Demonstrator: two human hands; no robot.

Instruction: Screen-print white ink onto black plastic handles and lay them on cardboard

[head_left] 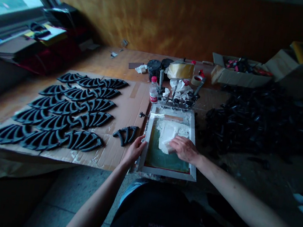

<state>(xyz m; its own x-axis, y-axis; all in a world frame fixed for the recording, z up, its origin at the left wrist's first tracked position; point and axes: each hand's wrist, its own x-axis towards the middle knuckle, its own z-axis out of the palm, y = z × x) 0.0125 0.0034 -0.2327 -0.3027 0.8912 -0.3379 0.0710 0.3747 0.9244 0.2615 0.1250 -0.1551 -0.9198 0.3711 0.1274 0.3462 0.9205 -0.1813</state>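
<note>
A screen printing frame (193,163) with a metal rim and green mesh lies flat in front of me, held at its far edge by a hinge clamp (176,103). Thick white ink (167,130) covers the upper middle of the mesh. My right hand (184,148) is closed on a small squeegee, mostly hidden by the fingers, at the ink's lower right. With fingers wrapped at the rim, my left hand (135,148) grips the frame's left side. Just left of that hand, a single black slotted plastic part (125,135) lies on the cardboard (124,106).
Several rows of black slotted parts (68,112) cover the cardboard at left. A dark heap of parts (262,120) lies at right, below an open carton (238,71). Behind the frame stand a red-capped bottle (153,90), black tubs (153,68) and a tape roll (196,80).
</note>
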